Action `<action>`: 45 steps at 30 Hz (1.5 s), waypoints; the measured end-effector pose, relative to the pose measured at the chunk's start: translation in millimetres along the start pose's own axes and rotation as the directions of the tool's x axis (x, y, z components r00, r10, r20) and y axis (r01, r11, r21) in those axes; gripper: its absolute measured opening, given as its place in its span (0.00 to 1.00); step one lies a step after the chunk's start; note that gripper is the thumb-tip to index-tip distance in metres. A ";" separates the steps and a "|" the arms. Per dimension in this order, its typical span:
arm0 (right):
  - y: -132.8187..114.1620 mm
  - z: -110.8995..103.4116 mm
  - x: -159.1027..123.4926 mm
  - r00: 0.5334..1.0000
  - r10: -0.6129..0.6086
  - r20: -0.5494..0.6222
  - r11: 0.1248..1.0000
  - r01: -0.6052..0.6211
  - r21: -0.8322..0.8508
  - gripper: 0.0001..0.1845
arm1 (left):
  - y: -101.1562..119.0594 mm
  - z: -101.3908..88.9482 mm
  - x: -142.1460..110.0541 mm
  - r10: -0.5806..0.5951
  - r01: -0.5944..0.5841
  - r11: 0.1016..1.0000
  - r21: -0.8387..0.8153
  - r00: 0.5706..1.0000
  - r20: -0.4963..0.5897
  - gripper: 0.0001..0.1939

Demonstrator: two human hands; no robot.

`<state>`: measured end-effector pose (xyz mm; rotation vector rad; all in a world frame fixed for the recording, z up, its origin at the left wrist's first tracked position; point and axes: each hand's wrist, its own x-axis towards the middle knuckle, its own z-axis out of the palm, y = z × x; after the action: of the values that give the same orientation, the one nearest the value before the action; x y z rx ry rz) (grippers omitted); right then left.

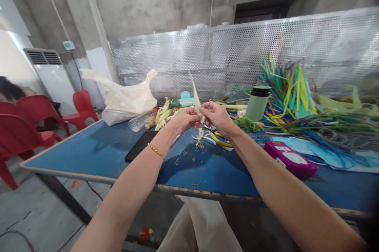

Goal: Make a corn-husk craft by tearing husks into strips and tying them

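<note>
Above the blue table [97, 153], both my hands meet in front of me on a pale, pointed corn husk [196, 92] that sticks upward. My left hand [186, 120] pinches its lower part between thumb and fingers. Close against it, my right hand [216, 117] grips the same husk from the other side. A knotted pale strand [200, 139] hangs just beneath my fingers; whether it joins the husk I cannot tell. Behind my left hand lie more yellowish husks [163, 114]. Yellow and white strips [220, 140] curl on the table below my right hand.
To the left are a white plastic bag [127, 100], a clear bottle [138, 122] and a flat black object [141, 146]. On the right stand a green tumbler [258, 105], a magenta box [291, 159] and bundled coloured strips [296, 90]. Red chairs [35, 110] and a person are further left.
</note>
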<state>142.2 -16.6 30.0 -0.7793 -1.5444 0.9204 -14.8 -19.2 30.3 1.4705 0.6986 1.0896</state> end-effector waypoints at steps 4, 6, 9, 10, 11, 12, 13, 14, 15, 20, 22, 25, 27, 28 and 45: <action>-1.2 0.9 -0.8 0.998 0.070 0.007 0.998 -0.070 -0.003 0.21 | -2.9 -1.1 5.0 0.130 -0.128 0.992 0.024 0.977 -0.168 0.07; -0.5 2.3 -1.7 0.998 0.069 0.003 0.997 -0.069 -0.045 0.19 | -4.8 -1.4 6.9 0.177 -0.169 0.984 0.058 0.956 -0.235 0.08; 2.0 4.8 -1.9 0.999 0.012 -0.042 0.995 -0.017 -0.100 0.13 | -7.6 -0.2 8.6 0.217 -0.198 0.976 0.094 0.938 -0.269 0.08; 3.0 5.1 -1.4 0.998 -0.011 -0.059 0.991 0.003 -0.133 0.10 | -8.5 0.4 8.8 0.217 -0.199 0.976 0.094 0.937 -0.274 0.09; 4.0 5.0 -0.5 0.997 -0.040 -0.070 0.981 0.026 -0.191 0.08 | -9.3 1.1 9.0 0.206 -0.190 0.978 0.084 0.938 -0.279 0.09; 5.0 4.4 0.6 0.993 -0.081 -0.083 0.960 0.056 -0.274 0.05 | -9.9 1.5 9.0 0.179 -0.167 0.984 0.068 0.941 -0.287 0.09; 5.9 3.3 1.8 0.985 -0.140 -0.096 0.921 0.093 -0.378 0.03 | -10.5 1.8 8.9 0.137 -0.128 0.990 0.050 0.945 -0.298 0.09; 6.7 1.8 2.8 0.972 -0.212 -0.105 0.860 0.135 -0.493 0.02 | -10.9 1.9 8.7 0.086 -0.080 0.996 0.032 0.947 -0.309 0.08; 7.3 0.1 3.5 0.951 -0.292 -0.099 0.776 0.175 -0.606 0.01 | -11.0 1.8 8.3 0.034 -0.031 0.999 0.015 0.948 -0.316 0.08; 5.1 -3.7 -0.8 0.888 -0.439 0.136 0.252 0.267 -0.930 0.07 | -10.2 3.4 6.9 -0.110 0.085 0.986 -0.141 0.977 -0.181 0.16; 2.8 -0.7 -4.4 0.884 -0.394 0.249 0.105 0.313 -0.944 0.10 | -10.3 4.2 7.8 -0.106 0.075 0.980 -0.187 0.981 -0.161 0.15; 2.3 5.5 -6.9 0.855 -0.366 0.368 0.069 0.419 -0.905 0.11 | -11.1 1.7 9.9 -0.111 0.068 0.983 -0.173 0.961 -0.252 0.07; 4.5 7.2 -5.2 0.833 -0.373 0.408 0.177 0.495 -0.851 0.11 | -10.6 -1.8 10.3 -0.067 0.034 0.993 -0.110 0.947 -0.315 0.07; 5.9 6.8 -3.3 0.830 -0.383 0.405 0.256 0.517 -0.817 0.12 | -9.8 -3.3 10.0 -0.024 0.004 0.998 -0.061 0.943 -0.331 0.08; -3.6 -6.8 8.1 0.974 0.017 -0.228 1.000 -0.016 0.006 0.20 | -8.8 3.2 0.6 0.041 -0.076 0.938 0.337 0.993 0.111 0.08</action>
<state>147.7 -10.3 37.5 -0.8648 -1.3369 0.8155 -10.4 -18.2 22.1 1.8406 0.8032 0.9614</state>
